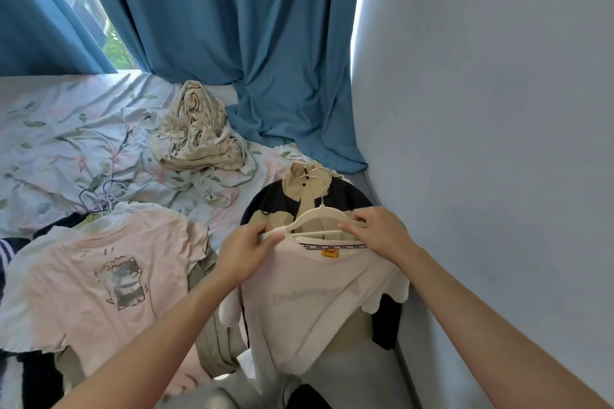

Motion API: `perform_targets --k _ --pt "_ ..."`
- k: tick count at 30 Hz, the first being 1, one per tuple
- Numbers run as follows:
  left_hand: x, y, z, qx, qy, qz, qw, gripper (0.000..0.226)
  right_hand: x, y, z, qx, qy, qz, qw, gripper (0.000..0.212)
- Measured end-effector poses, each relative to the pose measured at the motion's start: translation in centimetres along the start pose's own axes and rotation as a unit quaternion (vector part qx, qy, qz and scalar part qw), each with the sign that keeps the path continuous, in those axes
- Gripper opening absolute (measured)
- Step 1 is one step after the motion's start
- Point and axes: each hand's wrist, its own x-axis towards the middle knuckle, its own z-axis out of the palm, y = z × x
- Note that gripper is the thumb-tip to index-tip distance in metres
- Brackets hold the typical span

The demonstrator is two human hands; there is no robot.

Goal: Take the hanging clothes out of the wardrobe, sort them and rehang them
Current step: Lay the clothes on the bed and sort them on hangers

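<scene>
White hanger (315, 213) pinched by left hand (244, 250) and right hand (378, 231) beside wall (481, 109).

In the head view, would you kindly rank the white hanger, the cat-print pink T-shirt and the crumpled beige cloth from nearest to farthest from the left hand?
1. White hanger: gripped by the left hand.
2. Cat-print pink T-shirt: on the bed, to its left.
3. Crumpled beige cloth: farther up the bed, near the curtain.

A pale pink T-shirt (309, 302) with a yellow neck label sits lower centre, its collar at a white hanger (319, 214). Behind it lies a beige-and-black jacket (299, 206); lower left, a pink cat-print T-shirt (109, 279) lies flat on the bed.
</scene>
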Motion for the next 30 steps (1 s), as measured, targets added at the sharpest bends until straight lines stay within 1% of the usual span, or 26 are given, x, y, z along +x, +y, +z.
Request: perform_targets --k 4,6,9,12,14,15,17,21,26,30 --pt "7.7 -2.1 2.3 0.009 0.018 -0.026 0.999 0.018 9.0 2.9 2.3 0.008 -0.010 -0.010 1.000 0.031" --pt "11.8 -3.8 4.4 0.030 0.032 -0.044 0.998 0.019 14.1 4.7 4.0 0.003 -0.015 -0.020 1.000 0.026" --pt "18.0 -8.2 8.3 0.062 0.047 -0.038 0.996 0.024 21.8 8.4 7.5 -0.020 -0.016 -0.018 1.000 0.028" --pt "23.6 -13.9 12.5 0.105 0.038 -0.021 0.993 0.026 28.3 12.0 12.1 -0.051 -0.013 -0.019 0.998 0.025" --pt "26.1 -17.6 14.7 0.154 0.026 -0.025 0.987 0.023 31.6 13.8 15.4 -0.079 -0.012 -0.027 0.996 0.019" --pt "26.9 -19.3 15.7 0.171 0.017 -0.029 0.985 0.027 32.9 14.5 17.1 -0.090 -0.009 -0.037 0.995 0.020" --pt "27.2 -21.8 17.0 0.193 -0.008 -0.044 0.980 0.041 34.3 15.7 20.3 -0.112 -0.008 -0.057 0.992 0.027" --pt "24.6 -25.5 17.3 0.215 -0.027 -0.059 0.975 0.050 33.2 15.7 25.6 -0.133 -0.015 -0.095 0.987 0.040" --pt "19.8 -30.4 14.7 0.221 0.015 -0.099 0.970 0.053 30.9 10.2 30.3 -0.092 -0.051 -0.139 0.985 0.046" --pt "16.1 -35.5 11.6 0.205 0.050 -0.132 0.968 0.057 30.1 4.3 34.9 -0.089 -0.083 -0.172 0.977 0.047"
